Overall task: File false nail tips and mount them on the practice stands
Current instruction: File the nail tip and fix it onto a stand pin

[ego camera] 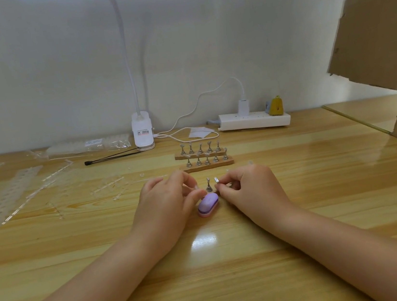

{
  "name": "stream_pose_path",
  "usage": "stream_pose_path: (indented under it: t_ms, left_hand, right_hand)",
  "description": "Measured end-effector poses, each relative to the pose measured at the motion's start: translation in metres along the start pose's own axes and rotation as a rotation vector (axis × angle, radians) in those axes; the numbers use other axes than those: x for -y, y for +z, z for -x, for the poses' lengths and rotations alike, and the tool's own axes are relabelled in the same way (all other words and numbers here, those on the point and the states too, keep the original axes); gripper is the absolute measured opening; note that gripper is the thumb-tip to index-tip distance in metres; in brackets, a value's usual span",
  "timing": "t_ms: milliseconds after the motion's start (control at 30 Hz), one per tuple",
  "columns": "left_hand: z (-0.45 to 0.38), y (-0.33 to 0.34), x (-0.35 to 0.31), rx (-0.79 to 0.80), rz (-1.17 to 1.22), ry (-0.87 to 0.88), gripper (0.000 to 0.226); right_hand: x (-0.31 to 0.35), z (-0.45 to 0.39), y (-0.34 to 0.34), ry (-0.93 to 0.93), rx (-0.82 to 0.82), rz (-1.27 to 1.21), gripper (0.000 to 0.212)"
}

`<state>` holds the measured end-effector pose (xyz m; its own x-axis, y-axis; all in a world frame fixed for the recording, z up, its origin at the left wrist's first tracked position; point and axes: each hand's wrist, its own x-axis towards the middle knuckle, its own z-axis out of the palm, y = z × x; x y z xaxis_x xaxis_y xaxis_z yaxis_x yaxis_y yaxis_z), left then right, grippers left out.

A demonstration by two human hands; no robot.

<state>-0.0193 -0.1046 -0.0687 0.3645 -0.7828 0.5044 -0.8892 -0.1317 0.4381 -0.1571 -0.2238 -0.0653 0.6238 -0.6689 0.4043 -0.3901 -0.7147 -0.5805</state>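
I am looking down at a wide wooden table point(301, 212), with a white wall behind it and a lamp point(142, 132) clipped at the back edge. A power strip point(254, 119) sits to the right of the lamp, and a cardboard sheet point(381, 50) leans in from the far right. Across the left of the table lie clear plastic strips point(9, 195) and scattered loose tips point(111, 187).

Beyond my hands sit two wooden bars point(205, 159), one behind the other, each carrying a row of small metal stands. Several stands seem to have clear tips on top, though they are too small for me to count. I judge the task well along, with those two rows mostly filled and one more set in hand.

My two forearms reach in from the bottom corners and the hands meet near the middle. A purple file block point(208, 204) lies on the table between them, just touching the left thumb. Just behind it, a single stand point(208, 185) is upright between the hands.

My left hand point(166, 200) has its fingers curled in as if pinching something small; I cannot tell what. My right hand point(250, 186) pinches a small shiny piece point(216, 180), probably another stand, just right of the upright one
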Motion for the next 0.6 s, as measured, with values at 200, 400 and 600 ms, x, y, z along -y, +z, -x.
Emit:
stream_pose_path:
  t_ms: [200, 400, 600]
  left_hand:
    - [0.001, -0.007, -0.007, -0.211, 0.017, 0.029, 0.025]
    - [0.003, -0.013, -0.019, -0.256, 0.282, 0.066, 0.024]
    - [0.004, -0.012, -0.022, -0.243, 0.324, 0.123, 0.033]
  right_hand:
    - [0.005, 0.005, -0.006, -0.133, -0.114, -0.118, 0.009]
    - [0.010, 0.010, -0.005, -0.149, -0.066, -0.352, 0.009]
    - [0.011, 0.013, -0.004, -0.178, -0.007, -0.462, 0.006]
